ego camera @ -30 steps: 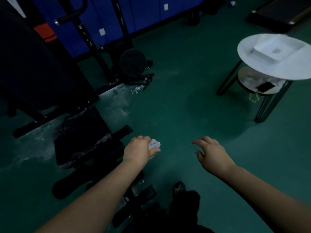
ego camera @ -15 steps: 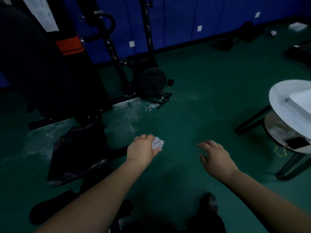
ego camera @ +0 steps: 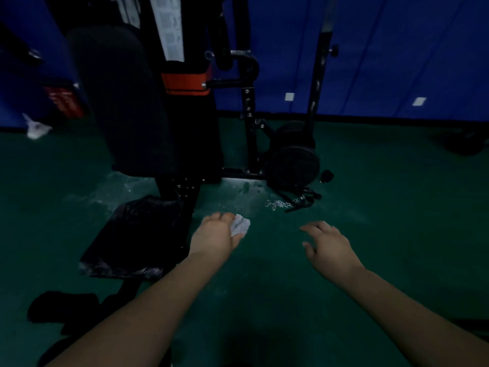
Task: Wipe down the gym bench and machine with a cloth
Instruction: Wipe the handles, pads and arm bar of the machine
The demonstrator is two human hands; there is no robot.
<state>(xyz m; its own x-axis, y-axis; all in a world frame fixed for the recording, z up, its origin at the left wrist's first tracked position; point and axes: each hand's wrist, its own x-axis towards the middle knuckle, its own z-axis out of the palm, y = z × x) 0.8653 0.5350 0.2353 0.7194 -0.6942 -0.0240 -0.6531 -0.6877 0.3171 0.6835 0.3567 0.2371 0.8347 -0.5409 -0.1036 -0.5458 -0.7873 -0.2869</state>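
Crumpled cloth (ego camera: 240,225) in left hand (ego camera: 214,235) — right hand (ego camera: 328,243) empty

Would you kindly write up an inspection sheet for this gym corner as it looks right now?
Surface: green floor, with pale dusty smears near the machine's base.
Job's things: white cloth, crumpled; black machine with an orange band; dark seat pad, scuffed pale along its near edge.
Clutter: weight plate leaning at the frame; a white item by the far left wall, too dim to identify.
Grippers: left hand grips the cloth above the floor; right hand holds nothing, fingers loosely spread.
Cables: metal chain with a dark strap lying on the floor.
Surroundings: blue wall panels; lighting is dim.
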